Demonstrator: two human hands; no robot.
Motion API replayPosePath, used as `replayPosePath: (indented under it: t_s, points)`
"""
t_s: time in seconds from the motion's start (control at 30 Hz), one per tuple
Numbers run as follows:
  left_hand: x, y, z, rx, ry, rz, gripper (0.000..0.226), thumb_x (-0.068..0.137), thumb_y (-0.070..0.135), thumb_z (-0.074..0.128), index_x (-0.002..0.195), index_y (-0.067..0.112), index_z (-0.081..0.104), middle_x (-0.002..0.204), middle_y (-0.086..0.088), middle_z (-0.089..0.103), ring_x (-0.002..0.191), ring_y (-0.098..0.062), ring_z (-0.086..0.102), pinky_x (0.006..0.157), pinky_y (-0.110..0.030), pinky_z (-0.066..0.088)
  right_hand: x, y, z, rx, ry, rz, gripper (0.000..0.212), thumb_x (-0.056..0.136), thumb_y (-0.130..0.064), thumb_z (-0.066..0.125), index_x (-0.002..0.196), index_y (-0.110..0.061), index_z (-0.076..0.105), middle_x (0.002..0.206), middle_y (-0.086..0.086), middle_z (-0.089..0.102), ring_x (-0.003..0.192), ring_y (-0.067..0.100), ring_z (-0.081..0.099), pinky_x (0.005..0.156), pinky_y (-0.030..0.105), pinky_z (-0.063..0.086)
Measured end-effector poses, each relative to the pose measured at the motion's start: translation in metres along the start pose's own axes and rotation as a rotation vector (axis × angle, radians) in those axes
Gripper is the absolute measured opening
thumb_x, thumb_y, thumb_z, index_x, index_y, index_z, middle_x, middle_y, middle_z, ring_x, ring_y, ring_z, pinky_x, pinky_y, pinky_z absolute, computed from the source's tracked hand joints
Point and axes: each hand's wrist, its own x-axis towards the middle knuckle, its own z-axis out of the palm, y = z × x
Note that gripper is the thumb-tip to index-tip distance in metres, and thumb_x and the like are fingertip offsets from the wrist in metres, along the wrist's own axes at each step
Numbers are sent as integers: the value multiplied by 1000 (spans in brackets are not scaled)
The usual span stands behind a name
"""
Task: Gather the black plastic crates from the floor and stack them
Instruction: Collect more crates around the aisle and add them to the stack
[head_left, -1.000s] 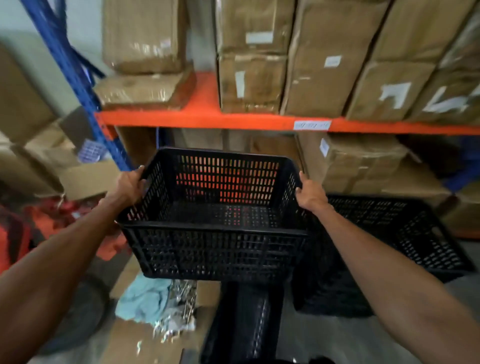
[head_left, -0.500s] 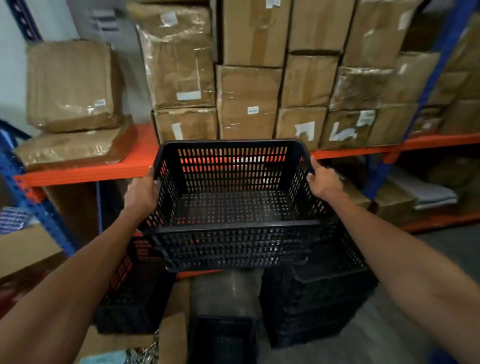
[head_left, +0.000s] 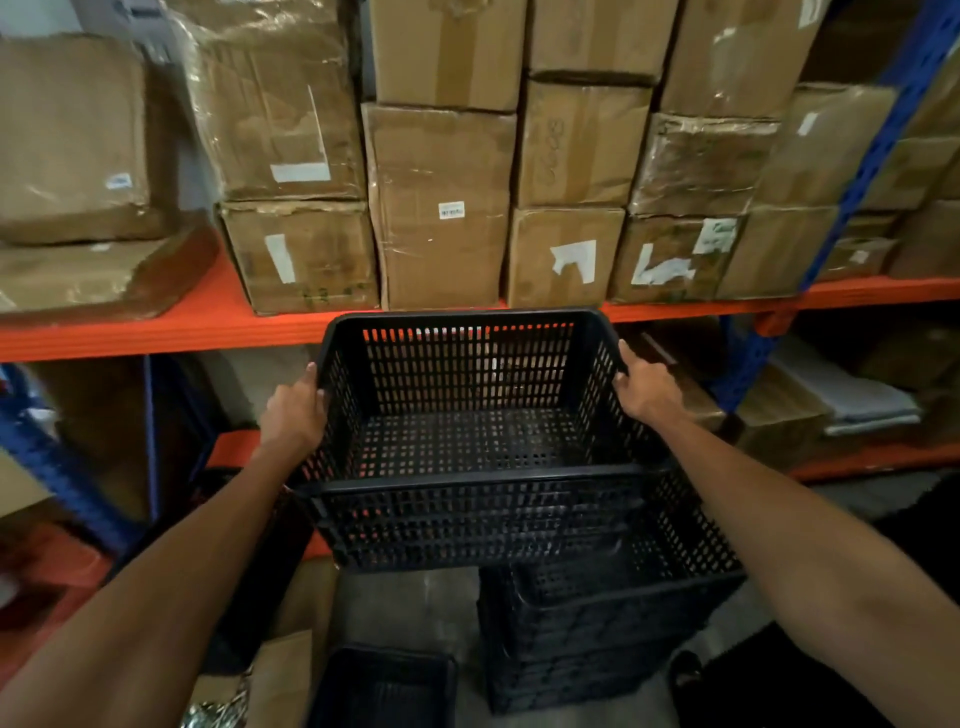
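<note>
Black perforated plastic crate (head_left: 470, 441) is gripped at both short rims by the left hand (head_left: 291, 415) and right hand (head_left: 647, 392), held above the stack of black crates (head_left: 597, 629). Square its corners over the stack, then lower evenly.

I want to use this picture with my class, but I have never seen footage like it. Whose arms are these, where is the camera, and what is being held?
No machine here: a person wears a wide-angle camera on the head, looking forward and down, so you see their own arms. The left hand and right hand grip opposite ends of a held crate, an empty black plastic one. Below it to the right is a stack of crates on the floor; another crate lies nearer. Behind, an orange shelf carries cardboard boxes.
</note>
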Motion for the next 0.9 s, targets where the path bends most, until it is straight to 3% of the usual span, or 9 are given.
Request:
replayPosePath:
  t_s: [0.47, 0.9]
  points:
    - [-18, 77, 56, 54, -31, -82, 46, 97, 30, 40, 141, 21, 38, 105, -32, 61, 94, -51, 62, 79, -49, 52, 57, 95, 40, 29, -99, -53, 57, 100, -27, 38, 155, -30, 22, 123, 25, 61, 115, 44, 56, 90, 43, 49]
    - [-67, 179, 122, 15, -57, -111, 51, 97, 25, 40, 148, 20, 35, 117, -35, 60, 108, -54, 57, 90, -55, 48, 95, 209, 24, -21, -80, -80, 57, 100, -29, 39, 155, -31, 22, 122, 27, 61, 113, 45, 56, 88, 45, 49]
